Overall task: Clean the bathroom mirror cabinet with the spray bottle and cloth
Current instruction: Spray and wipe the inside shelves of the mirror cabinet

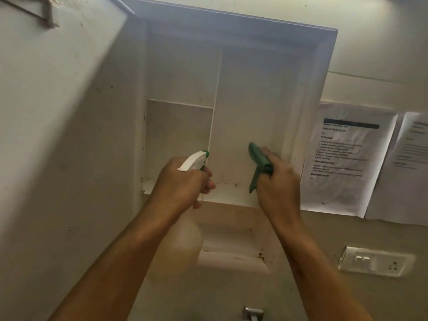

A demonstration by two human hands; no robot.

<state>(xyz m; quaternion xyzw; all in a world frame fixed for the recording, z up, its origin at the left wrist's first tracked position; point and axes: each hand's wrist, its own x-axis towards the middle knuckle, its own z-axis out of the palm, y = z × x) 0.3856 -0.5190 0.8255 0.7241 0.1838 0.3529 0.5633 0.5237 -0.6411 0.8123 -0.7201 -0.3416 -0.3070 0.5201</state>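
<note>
**Cloth at the back panel, spray nozzle aimed beside it**

Cloth [259,163] is sitting bunched in your right hand [276,181], which is curling its fingers round the folded green fabric and pushing its upper end toward the back wall of the tall right compartment. The fold's long axis is running from about 5 o'clock up to 11 o'clock, with a loose tail hanging down toward 6 o'clock below the knuckles.

Your left hand [183,181] is gripping the neck of the spray bottle [193,162], fingers wrapped tightly; whether a finger is resting on the trigger I cannot tell. The white head with its green tip is pointing toward 1 o'clock, at the thin upright divider [216,98] of the cabinet [243,93], and the pale bottle body is hanging blurred below the wrist.

The relation that matters: the grime is lying along the cabinet floor [229,185], at about 7 o'clock from the cloth and directly between your two hands. Your right hand is the nearer one to it. Judging from this, you are probably needing to drop the cloth down and sweep across toward 9 o'clock. The open door [69,100] is standing at your 9 o'clock, well clear.
</note>
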